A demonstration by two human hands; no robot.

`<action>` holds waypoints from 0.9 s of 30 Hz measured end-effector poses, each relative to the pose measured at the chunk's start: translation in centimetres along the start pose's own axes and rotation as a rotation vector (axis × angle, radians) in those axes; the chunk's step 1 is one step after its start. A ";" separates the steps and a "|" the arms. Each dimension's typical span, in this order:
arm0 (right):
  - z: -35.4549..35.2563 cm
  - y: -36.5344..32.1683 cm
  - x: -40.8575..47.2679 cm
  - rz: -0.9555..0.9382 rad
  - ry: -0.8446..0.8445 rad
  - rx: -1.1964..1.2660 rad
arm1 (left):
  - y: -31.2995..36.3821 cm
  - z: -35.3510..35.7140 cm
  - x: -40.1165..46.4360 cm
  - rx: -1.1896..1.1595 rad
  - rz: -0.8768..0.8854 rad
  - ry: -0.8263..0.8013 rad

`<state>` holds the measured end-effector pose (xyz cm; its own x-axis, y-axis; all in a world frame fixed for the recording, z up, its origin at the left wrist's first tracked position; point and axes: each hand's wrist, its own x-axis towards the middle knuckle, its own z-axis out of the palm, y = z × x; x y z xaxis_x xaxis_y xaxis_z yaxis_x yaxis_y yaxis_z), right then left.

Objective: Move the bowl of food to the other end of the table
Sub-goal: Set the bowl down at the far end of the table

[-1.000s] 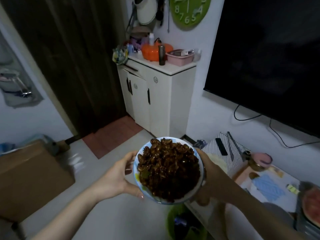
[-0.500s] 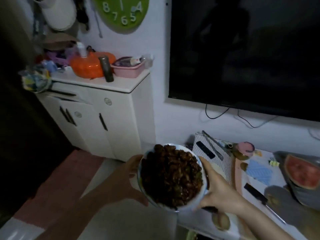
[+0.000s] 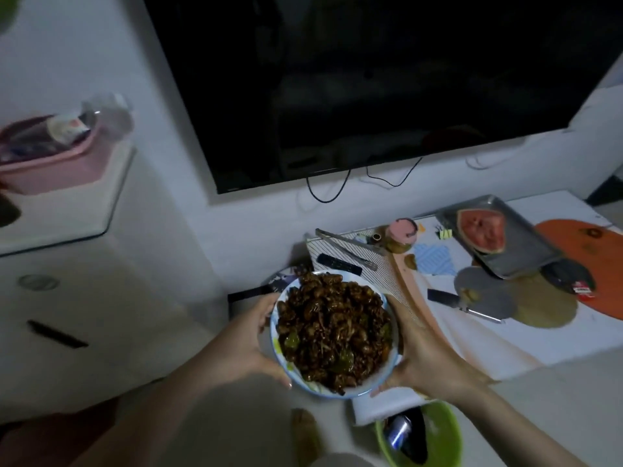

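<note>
So the bowl of food (image 3: 333, 333) was up in the air, not resting on anything, hanging just off the near-left corner of the worktop (image 3: 505, 335) with the floor under it. It was heaped with dark saucy pieces and a few green bits, piled right up to the rim, and sat pretty much level.

Both hands were wrapped around it. The left hand (image 3: 249, 342) cupped the left side, thumb hooked along the rim and fingers underneath where I couldn't see them. The right hand (image 3: 426, 355) mirrored that on the right, palm pressed to the bowl's wall. Both forearms came in from the bottom edge of the view, angled toward each other, wrists fairly straight.

My take on doing this bit well: keep it flat and slow, because that pile would spill sauce with any tilt. The far end looked crowded too. A metal tray (image 3: 526, 254) holding a watermelon wedge (image 3: 482, 230) sat toward the far-right corner, partly over an orange mat (image 3: 596, 261), with a knife (image 3: 462, 303) and a round lid (image 3: 485, 298) nearer the middle. I'd carry the bowl high over all that and pick a bare patch of worktop before lowering it. A striped board with a remote (image 3: 338, 263) and tongs (image 3: 347, 244) lay at the near-left end, just behind the bowl.
</note>
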<state>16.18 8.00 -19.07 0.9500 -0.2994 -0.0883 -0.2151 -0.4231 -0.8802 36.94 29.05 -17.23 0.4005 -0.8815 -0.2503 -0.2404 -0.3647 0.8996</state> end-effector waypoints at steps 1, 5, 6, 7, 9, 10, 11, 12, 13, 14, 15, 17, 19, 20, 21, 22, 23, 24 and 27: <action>0.2 0.3 1.1 0.020 0.014 0.006 | -0.5 -0.9 1.3 0.006 -0.006 -0.013; 1.1 1.0 5.2 0.086 0.061 0.010 | -1.5 -4.4 5.8 0.052 -0.012 -0.079; 1.3 1.2 6.0 0.111 0.074 0.008 | -1.6 -5.2 7.0 0.061 -0.015 -0.099; 1.4 1.3 6.7 0.138 0.093 0.011 | -1.7 -5.9 8.1 0.072 -0.014 -0.121; 1.5 1.7 7.6 0.168 0.135 0.021 | -2.1 -6.9 10.5 0.100 -0.008 -0.183; 1.6 1.8 8.0 0.186 0.157 0.016 | -2.4 -7.2 11.8 0.117 -0.001 -0.217; 1.7 2.0 8.3 0.214 0.181 0.011 | -2.6 -7.4 13.2 0.132 0.004 -0.257; 1.9 2.2 8.5 0.247 0.214 0.015 | -2.9 -7.6 14.7 0.143 0.006 -0.302; 2.2 2.5 8.7 0.283 0.256 0.028 | -3.2 -7.5 16.2 0.151 0.009 -0.348; 2.6 2.9 8.8 0.318 0.300 0.041 | -3.5 -7.4 17.6 0.159 0.016 -0.392; 3.0 3.3 8.9 0.350 0.345 0.043 | -3.8 -7.2 19.0 0.168 0.028 -0.430; 3.7 4.1 9.4 0.404 0.421 0.008 | -4.6 -6.9 21.6 0.192 0.048 -0.501; 4.6 4.7 10.0 0.466 0.462 0.017 | -5.3 -6.8 24.2 0.239 0.066 -0.577; 5.1 5.0 10.3 0.493 0.483 0.043 | -5.7 -6.8 25.4 0.264 0.079 -0.618; 5.7 5.4 10.7 0.521 0.513 0.072 | -6.1 -6.7 26.7 0.290 0.090 -0.661; 6.2 5.8 11.1 0.549 0.545 0.097 | -6.5 -6.6 27.9 0.317 0.098 -0.703; 6.8 6.5 11.5 0.572 0.576 0.114 | -6.9 -6.4 29.2 0.340 0.105 -0.740; 7.3 7.2 12.0 0.586 0.606 0.124 | -7.3 -6.1 30.4 0.357 0.111 -0.769; 8.5 9.9 13.2 0.653 0.697 0.149 | -9.0 -4.7 34.1 0.401 0.136 -0.853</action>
<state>28.53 7.11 -32.96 0.2951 -0.8979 -0.3267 -0.5769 0.1051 -0.8100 56.92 3.65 -32.22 -0.3955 -0.7879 -0.4720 -0.5860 -0.1792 0.7902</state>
